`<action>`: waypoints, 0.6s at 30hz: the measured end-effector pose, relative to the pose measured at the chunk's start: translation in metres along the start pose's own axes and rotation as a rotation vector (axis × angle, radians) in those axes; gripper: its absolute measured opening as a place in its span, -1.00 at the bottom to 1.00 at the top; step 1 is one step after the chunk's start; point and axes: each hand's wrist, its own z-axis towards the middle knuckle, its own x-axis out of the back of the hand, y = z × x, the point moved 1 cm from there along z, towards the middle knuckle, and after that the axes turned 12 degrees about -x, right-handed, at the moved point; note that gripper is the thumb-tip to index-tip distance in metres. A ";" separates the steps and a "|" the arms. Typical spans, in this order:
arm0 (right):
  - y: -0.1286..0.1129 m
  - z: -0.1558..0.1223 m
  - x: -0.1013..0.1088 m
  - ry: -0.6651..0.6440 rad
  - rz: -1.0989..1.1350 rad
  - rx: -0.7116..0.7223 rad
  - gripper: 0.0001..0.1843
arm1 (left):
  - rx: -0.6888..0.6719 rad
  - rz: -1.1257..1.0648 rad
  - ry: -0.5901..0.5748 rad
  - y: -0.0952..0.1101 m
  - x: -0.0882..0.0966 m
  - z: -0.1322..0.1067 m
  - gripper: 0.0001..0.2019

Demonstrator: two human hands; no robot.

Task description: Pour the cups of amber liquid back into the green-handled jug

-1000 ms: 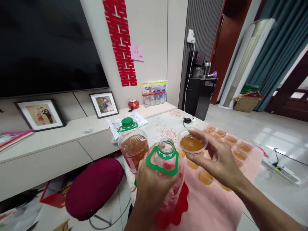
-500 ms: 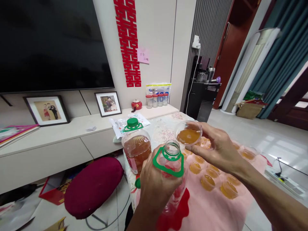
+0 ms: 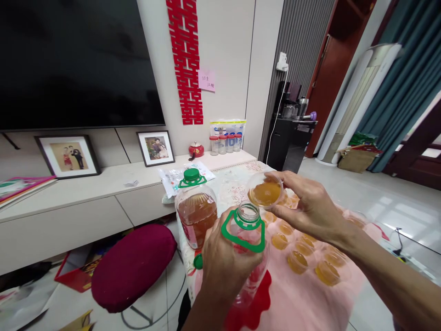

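My left hand point(image 3: 229, 257) is wrapped round the upper part of a clear plastic bottle point(image 3: 253, 276) with a green carrying ring point(image 3: 244, 239). The bottle's mouth is uncapped. In my right hand point(image 3: 308, 202), a clear plastic cup point(image 3: 264, 191) of amber liquid is held by the rim and tilted toward the bottle, just beyond its mouth. Left of this bottle stands a big capped bottle point(image 3: 197, 214) of brown-amber liquid. A loose green cap point(image 3: 198, 261) lies beside it. Several cups of amber liquid point(image 3: 296, 261) stand on the pink cloth under my right arm.
A maroon stool point(image 3: 134, 269) stands left of the table. Behind, a white cabinet point(image 3: 138, 195) carries framed photos, a red pot point(image 3: 196, 149) and several red-lidded jars point(image 3: 225, 145). A power strip point(image 3: 409, 262) lies on the floor at right.
My right hand has moved slightly left with the cup, which is now more tilted, its liquid shifted toward the bottle side. My left hand keeps its hold on the bottle.
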 end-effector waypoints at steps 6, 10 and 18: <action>-0.004 0.004 0.002 0.009 -0.005 0.071 -0.61 | -0.002 -0.004 0.013 0.001 0.000 0.001 -0.62; -0.005 0.006 0.003 0.015 -0.018 0.100 -0.62 | -0.001 -0.012 0.016 -0.001 -0.001 0.002 -0.63; -0.006 0.007 0.005 0.015 -0.040 0.131 -0.63 | -0.001 -0.043 0.005 0.000 0.000 0.002 -0.58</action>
